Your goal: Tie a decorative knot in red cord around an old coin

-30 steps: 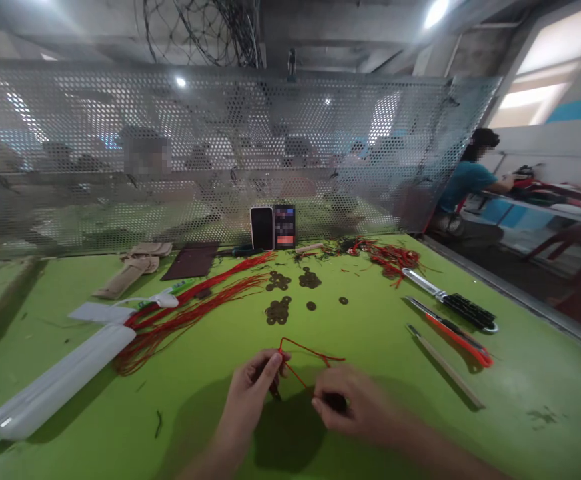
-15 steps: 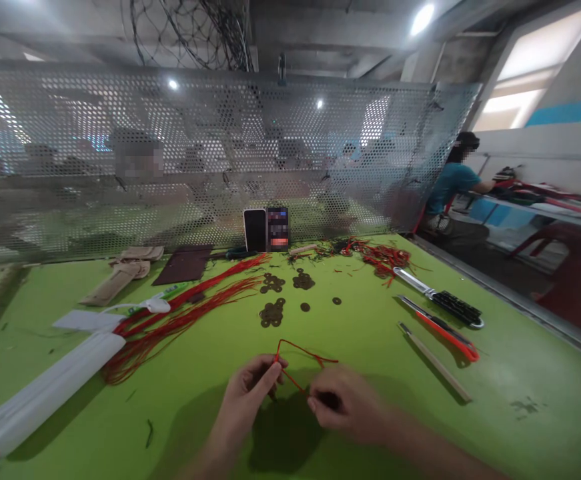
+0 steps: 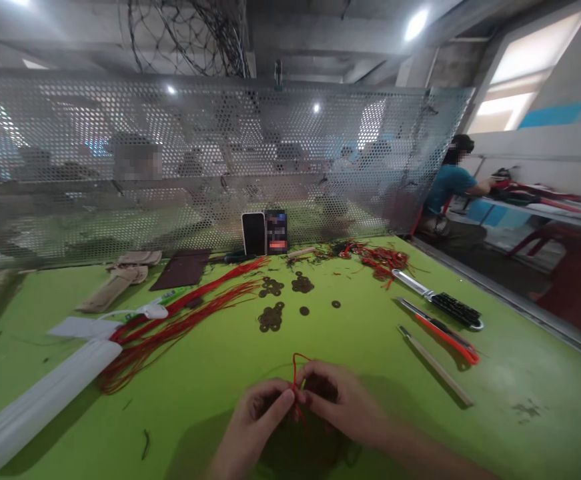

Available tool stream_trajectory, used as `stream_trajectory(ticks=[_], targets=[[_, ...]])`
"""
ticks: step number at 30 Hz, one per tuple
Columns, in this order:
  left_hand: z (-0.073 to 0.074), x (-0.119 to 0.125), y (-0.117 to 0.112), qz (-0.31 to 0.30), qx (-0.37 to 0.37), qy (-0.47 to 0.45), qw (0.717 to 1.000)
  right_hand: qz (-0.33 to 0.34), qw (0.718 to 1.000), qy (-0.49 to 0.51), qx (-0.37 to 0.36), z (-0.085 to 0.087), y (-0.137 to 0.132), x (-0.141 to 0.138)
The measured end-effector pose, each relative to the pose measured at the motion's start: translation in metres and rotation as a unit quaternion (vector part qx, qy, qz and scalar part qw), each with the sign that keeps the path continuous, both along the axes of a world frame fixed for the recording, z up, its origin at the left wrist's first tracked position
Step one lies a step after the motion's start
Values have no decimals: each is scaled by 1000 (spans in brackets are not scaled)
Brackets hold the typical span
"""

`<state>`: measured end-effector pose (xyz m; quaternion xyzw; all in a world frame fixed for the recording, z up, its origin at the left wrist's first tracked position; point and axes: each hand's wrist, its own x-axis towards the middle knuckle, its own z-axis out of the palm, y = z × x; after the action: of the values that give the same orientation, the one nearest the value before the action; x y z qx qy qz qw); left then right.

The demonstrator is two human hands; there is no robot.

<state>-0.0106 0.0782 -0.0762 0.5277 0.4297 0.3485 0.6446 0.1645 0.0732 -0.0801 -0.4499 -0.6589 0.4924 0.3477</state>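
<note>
Low in the middle of the view, my left hand (image 3: 263, 417) and my right hand (image 3: 343, 403) meet fingertip to fingertip over the green table (image 3: 520, 373). Both pinch one thin red cord (image 3: 297, 373), whose small loop rises just above the fingers. Whatever else lies under the fingers is hidden. Beyond the hands lie piles of dark round coins (image 3: 271, 317) and a long bundle of red cords (image 3: 180, 313) to the left.
On the right lie a black-handled knife (image 3: 440, 300), an orange utility cutter (image 3: 440, 330) and a thin stick (image 3: 435, 365). A white tube (image 3: 45, 400) lies at left. Two phones (image 3: 265, 233) lean on the perforated metal screen (image 3: 170, 160). A person in a blue shirt (image 3: 450, 187) sits far right.
My hands have come together until their fingertips touch. The wide red loop that spread between them has drawn into a small upright loop. The view shifted slightly.
</note>
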Motion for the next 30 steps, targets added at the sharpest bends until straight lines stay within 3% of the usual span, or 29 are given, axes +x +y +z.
stream_trajectory(ticks=[6, 10, 13, 18, 30], targets=[[-2, 3, 0, -26, -12, -15, 999, 17, 998, 46, -33, -8, -1, 0], [-9, 1, 1, -35, 3, -24, 999, 21, 999, 45, 10, -4, -2, -1], [-17, -3, -1, -21, 33, 9, 999, 20, 999, 36, 30, 2, -3, -2], [-24, -7, -6, 59, 106, 60, 991, 0, 999, -2, 41, 2, -3, -2], [-2, -4, 2, 22, 223, 156, 962, -31, 994, -70, 83, 2, -1, 2]])
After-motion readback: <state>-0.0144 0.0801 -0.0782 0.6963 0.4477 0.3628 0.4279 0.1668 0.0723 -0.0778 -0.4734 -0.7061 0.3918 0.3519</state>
